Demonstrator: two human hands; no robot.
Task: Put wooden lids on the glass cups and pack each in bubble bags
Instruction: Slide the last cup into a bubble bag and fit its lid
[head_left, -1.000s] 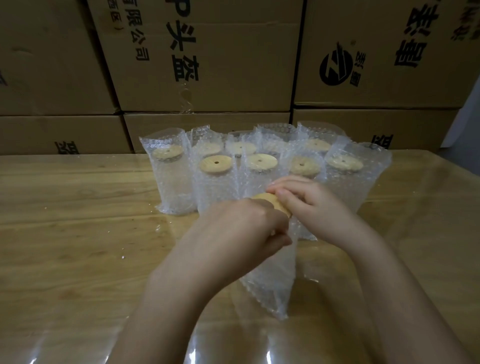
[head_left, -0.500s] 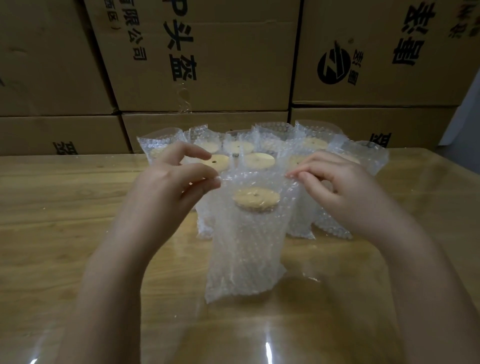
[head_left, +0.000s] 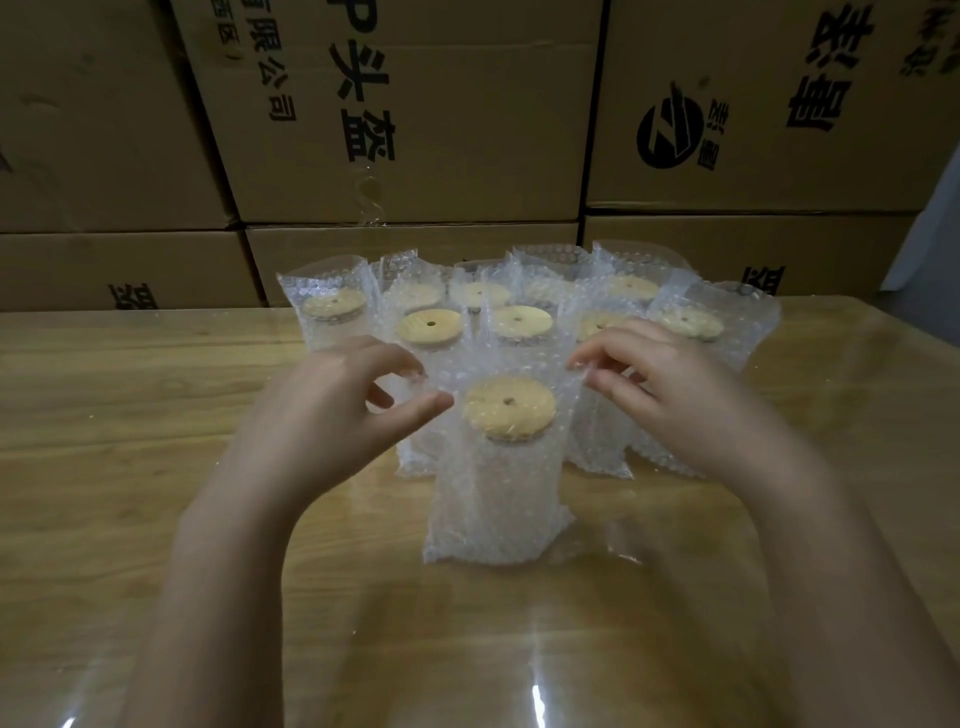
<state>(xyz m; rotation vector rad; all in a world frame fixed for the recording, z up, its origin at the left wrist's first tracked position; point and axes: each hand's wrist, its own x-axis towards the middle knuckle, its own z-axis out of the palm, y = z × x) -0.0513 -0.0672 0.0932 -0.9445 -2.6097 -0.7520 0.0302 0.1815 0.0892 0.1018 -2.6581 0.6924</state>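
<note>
While left hand and right hand flank it, bagged cup stands.

— Stacked cardboard boxes walled off the whole back, black characters printed on them, a round logo on the right one.
— And up front, a wooden table under clear film, dim light glinting near the edge.
</note>
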